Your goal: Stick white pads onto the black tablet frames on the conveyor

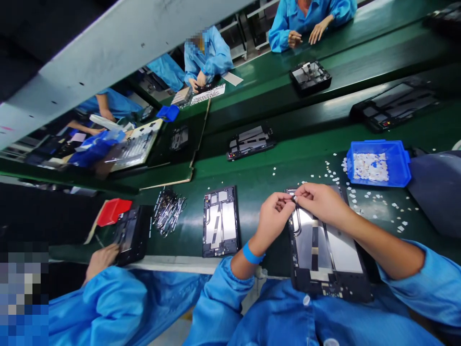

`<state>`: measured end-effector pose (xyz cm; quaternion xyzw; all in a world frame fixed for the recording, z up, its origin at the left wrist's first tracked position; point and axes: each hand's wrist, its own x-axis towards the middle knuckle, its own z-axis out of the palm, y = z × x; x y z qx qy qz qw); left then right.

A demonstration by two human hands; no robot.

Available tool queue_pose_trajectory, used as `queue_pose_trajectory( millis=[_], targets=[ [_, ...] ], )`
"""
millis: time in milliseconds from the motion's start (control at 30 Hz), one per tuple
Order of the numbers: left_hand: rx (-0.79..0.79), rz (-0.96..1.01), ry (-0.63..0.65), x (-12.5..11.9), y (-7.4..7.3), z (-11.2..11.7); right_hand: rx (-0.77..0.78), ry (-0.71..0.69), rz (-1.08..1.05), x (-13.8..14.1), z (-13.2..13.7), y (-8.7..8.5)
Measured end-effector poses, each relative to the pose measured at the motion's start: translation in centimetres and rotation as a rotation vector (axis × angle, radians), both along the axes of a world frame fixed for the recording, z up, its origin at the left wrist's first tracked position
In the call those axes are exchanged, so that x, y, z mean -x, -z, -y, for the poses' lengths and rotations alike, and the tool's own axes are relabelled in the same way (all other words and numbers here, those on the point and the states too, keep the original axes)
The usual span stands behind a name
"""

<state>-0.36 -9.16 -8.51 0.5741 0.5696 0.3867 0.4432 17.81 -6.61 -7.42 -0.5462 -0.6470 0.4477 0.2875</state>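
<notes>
In the head view, two bare hands meet over the upper edge of one open device (326,257), at the near bench edge before the wearer. The right hand (320,204) pinches a small pale bit (295,198); the left hand (274,215) has its fingertips drawn narrow beside it, its grip impossible to tell. One second device (220,222) lies left, then one heap of strips (168,211). Right stands one blue bin (402,166) of white scraps (370,167), more scattered around it, too many to count.
</notes>
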Motion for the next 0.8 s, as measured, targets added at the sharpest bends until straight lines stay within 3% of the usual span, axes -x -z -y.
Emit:
queue_pose_trajectory(
  millis=[67,200,267,433,533,800],
  targets=[
    [0.01,-0.01,-0.034,-0.4,-0.1,0.2,-0.077,0.024,0.055,0.1,0.4,0.2],
    [-0.044,-0.048,-0.076,-0.7,-0.1,0.4,-0.425,0.071,0.281,0.5,1.6,0.8],
    [-0.113,-0.117,-0.073,-0.6,0.0,0.6,-0.527,0.052,0.346,0.6,2.1,1.1],
    [-0.416,-0.375,0.032,0.0,0.3,1.3,-0.554,-0.018,0.339,0.5,2.2,1.8],
    [-0.511,-0.465,0.086,0.1,0.4,1.4,-0.548,-0.02,0.347,0.3,1.9,1.9],
    [-0.339,-0.348,0.058,-0.7,-0.4,1.0,-0.692,0.083,0.514,0.9,2.2,1.6]
  ],
)
